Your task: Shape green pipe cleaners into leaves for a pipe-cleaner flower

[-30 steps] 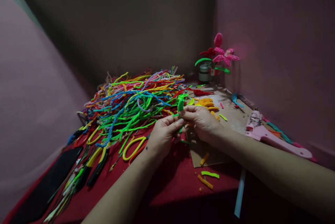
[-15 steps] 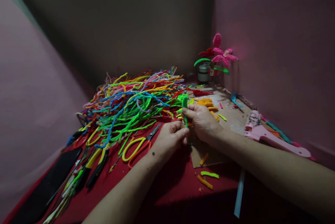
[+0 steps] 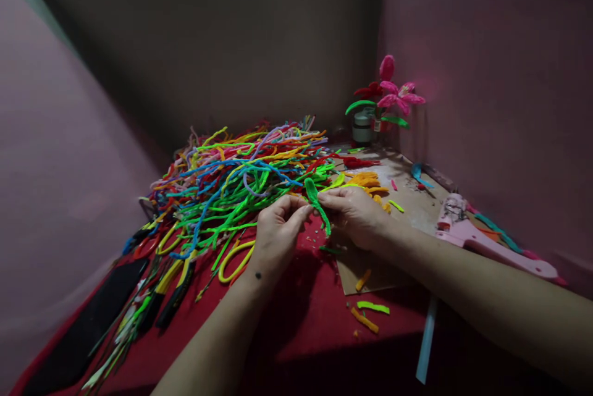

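A green pipe-cleaner leaf [image 3: 317, 199] is held up between my two hands, its rounded end at the top and a thinner tail hanging down to the right. My left hand [image 3: 283, 223] pinches it from the left with thumb and forefinger. On the other side, the fingertips of my right hand [image 3: 356, 214] are closed on its edge. Beyond the hands spreads a large heap of colourful pipe cleaners [image 3: 231, 180]. Beside my left wrist lie scissors [image 3: 235, 262] with yellow and orange handles, partly covered by the hand.
Pliers [image 3: 173, 294] and a black flat case [image 3: 88, 328] lie at left. A pink glue gun [image 3: 491, 241] rests at right beside a cardboard sheet [image 3: 398, 167] with orange pipe-cleaner pieces [image 3: 368, 183]. A pink pipe-cleaner flower [image 3: 401, 98] stands at the back. Cut scraps [image 3: 373, 307] lie in front.
My left hand has moved up and left, now level with the right. The green leaf has tilted, its top leaning left, and shows more fully. The scissors' blades are now hidden.
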The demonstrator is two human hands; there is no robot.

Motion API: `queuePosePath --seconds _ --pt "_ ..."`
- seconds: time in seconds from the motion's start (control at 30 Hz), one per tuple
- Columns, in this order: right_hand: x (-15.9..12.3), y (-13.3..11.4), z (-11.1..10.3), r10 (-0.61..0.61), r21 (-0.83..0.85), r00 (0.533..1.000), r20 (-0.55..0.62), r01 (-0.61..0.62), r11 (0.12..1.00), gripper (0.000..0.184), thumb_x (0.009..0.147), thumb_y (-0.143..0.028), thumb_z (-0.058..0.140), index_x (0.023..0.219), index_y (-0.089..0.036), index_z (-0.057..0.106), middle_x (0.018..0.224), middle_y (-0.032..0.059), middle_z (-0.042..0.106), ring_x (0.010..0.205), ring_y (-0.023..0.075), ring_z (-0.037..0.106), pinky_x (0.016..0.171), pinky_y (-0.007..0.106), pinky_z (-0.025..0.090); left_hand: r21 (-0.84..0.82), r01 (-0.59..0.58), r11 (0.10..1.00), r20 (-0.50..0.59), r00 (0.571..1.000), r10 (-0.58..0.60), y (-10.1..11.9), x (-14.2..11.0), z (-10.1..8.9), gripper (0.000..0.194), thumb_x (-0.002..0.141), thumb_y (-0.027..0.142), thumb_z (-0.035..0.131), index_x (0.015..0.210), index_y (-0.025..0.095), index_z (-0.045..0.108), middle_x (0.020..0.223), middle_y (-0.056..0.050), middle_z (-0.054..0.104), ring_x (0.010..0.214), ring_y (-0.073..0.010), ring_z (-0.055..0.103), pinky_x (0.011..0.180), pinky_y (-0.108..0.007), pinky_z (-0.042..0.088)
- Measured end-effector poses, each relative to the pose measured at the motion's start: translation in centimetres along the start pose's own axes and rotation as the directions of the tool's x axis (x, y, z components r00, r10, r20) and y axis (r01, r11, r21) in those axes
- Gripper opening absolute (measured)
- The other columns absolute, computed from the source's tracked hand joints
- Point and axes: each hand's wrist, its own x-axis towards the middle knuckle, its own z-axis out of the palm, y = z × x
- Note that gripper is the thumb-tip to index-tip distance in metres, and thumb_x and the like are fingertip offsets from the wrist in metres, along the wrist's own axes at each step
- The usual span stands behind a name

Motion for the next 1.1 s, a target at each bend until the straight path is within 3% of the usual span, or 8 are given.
queuePosePath --seconds 0.2,0.43,0.63,0.8,1.1 --pt "0.08 0.11 -0.16 0.0 0.064 0.999 0.037 -0.003 0.998 0.022 0.071 -0.034 0.061 0.063 -0.014 0.059 0.055 -0.0015 0.05 0.05 0.008 0.041 0.053 0.025 0.031 0.011 0.003 1.0 -0.011 1.0 -0.003 0.07 -0.1 -0.3 0.012 0.072 0.027 0.059 0.069 0.015 0.058 0.048 0.006 0.046 0.041 -0.005 0.035 0.043 -0.018 0.031" --pt "-0.22 -0.33 0.13 0.001 -0.121 0.999 -0.042 -0.006 0.993 0.018 0.064 -0.021 0.063 0.051 -0.014 0.053 0.045 -0.0047 0.044 0.043 0.0057 0.035 0.046 0.023 0.023 0.079 -0.015 0.997 0.013 1.0 0.014 -0.14 0.0 -0.42 0.014 0.072 0.028 0.059 0.067 0.015 0.059 0.051 0.004 0.05 0.045 -0.0065 0.04 0.045 -0.019 0.033" --pt "-0.45 -0.73 0.67 0.028 -0.146 0.996 -0.088 -0.04 0.988 0.011 0.061 -0.021 0.063 0.054 -0.013 0.058 0.047 -0.0031 0.05 0.043 0.0062 0.037 0.047 0.023 0.027 0.043 -0.033 0.999 0.001 0.999 0.033 0.02 0.25 -0.37 0.016 0.07 0.03 0.061 0.074 0.015 0.062 0.065 0.001 0.059 0.055 -0.0088 0.049 0.051 -0.02 0.037" --pt "-0.48 -0.53 0.73 0.037 -0.138 0.996 -0.079 -0.048 0.989 0.009 0.06 -0.02 0.063 0.056 -0.013 0.059 0.049 -0.0026 0.051 0.044 0.0063 0.039 0.047 0.023 0.029 0.037 0.013 0.999 0.005 1.0 -0.013 0.12 0.33 -0.34 0.012 0.069 0.026 0.06 0.069 0.015 0.061 0.055 0.003 0.053 0.049 -0.0074 0.044 0.05 -0.02 0.035" --pt "-0.51 -0.28 0.63 -0.076 -0.319 0.992 -0.104 0.039 0.947 0.005 0.06 -0.017 0.062 0.06 -0.012 0.062 0.049 -0.0033 0.051 0.046 0.0064 0.04 0.047 0.022 0.03 0.089 0.048 0.995 0.034 0.998 -0.052 -0.46 0.62 -0.27 0.004 0.066 0.019 0.056 0.068 0.015 0.055 0.055 0.005 0.05 0.046 -0.0065 0.041 0.048 -0.02 0.034"
